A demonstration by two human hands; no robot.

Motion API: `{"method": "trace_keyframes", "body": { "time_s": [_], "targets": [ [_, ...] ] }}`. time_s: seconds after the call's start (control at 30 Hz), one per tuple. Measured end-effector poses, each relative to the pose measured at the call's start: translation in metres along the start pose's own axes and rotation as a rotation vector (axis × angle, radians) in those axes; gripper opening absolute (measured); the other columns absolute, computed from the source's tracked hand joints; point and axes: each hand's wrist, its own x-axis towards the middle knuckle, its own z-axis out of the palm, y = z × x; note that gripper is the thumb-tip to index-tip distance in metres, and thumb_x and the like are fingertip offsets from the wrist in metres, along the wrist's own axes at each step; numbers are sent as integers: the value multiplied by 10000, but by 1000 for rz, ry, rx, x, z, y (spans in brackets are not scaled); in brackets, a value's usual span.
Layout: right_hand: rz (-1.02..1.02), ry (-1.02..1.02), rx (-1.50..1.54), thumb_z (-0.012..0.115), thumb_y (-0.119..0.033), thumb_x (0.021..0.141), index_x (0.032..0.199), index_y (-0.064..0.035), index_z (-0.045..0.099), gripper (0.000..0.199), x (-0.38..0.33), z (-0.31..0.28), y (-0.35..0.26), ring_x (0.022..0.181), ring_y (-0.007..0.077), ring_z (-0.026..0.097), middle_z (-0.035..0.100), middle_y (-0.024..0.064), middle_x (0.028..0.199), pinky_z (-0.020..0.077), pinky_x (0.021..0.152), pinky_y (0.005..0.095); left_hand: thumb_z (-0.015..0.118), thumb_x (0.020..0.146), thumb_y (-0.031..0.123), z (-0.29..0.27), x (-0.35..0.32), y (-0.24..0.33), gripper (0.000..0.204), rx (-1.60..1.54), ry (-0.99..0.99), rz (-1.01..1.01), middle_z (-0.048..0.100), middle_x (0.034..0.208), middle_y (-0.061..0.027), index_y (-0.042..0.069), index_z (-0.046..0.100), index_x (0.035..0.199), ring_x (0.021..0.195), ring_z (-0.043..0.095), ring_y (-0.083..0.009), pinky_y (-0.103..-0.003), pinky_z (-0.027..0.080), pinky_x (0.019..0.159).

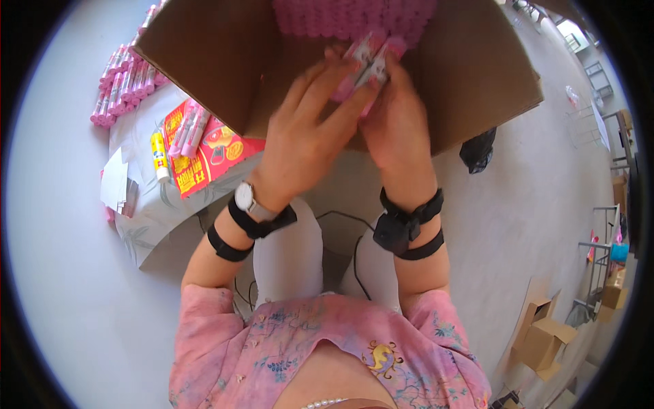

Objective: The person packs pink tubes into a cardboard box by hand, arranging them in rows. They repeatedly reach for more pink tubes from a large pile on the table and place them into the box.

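Note:
Pink cylindrical tubes with white printed labels (370, 63) are gripped side by side between my two hands, in the mouth of a large cardboard box (477, 75). The fingers of my left hand (306, 126) curl over them from the left. My right hand (398, 129) closes round their right side, its fingers partly hidden behind them. Farther in, many more pink tubes (354, 17) stand packed in rows. Some motion blur covers the hands, so the exact number of tubes held is unclear.
At left, a light patterned tablecloth (153, 221) bears a pile of pink tubes (126, 85), a red printed sheet (221, 153) with loose tubes (191, 131), a yellow glue stick (159, 157) and white paper slips (116, 180). A black plastic bag (478, 151) and open carton (543, 341) are on the floor at right.

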Motion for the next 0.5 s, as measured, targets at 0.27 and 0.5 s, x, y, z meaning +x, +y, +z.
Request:
{"method": "trace_keyframes", "body": {
  "time_s": [0.27, 0.5],
  "targets": [
    [-173, 24, -82, 413, -404, 1102, 1429, -40, 480, 494, 30, 11, -29, 1271, 264, 541, 597, 99, 1350, 393, 1114, 392, 712, 834, 162, 15, 44, -19, 393, 29, 214, 163, 664, 1226, -113, 161, 726, 1226, 1045, 668, -319, -392, 577, 840],
    [-259, -23, -146, 386, -518, 1090, 1536, -22, 352, 668, 11, 10, -15, 1414, 297, 422, 463, 161, 1529, 249, 1216, 437, 684, 873, -11, 47, 110, -28, 395, -325, 363, -83, 659, 1276, -230, 52, 692, 1263, 1060, 677, -438, -460, 585, 872]
  ]
}}
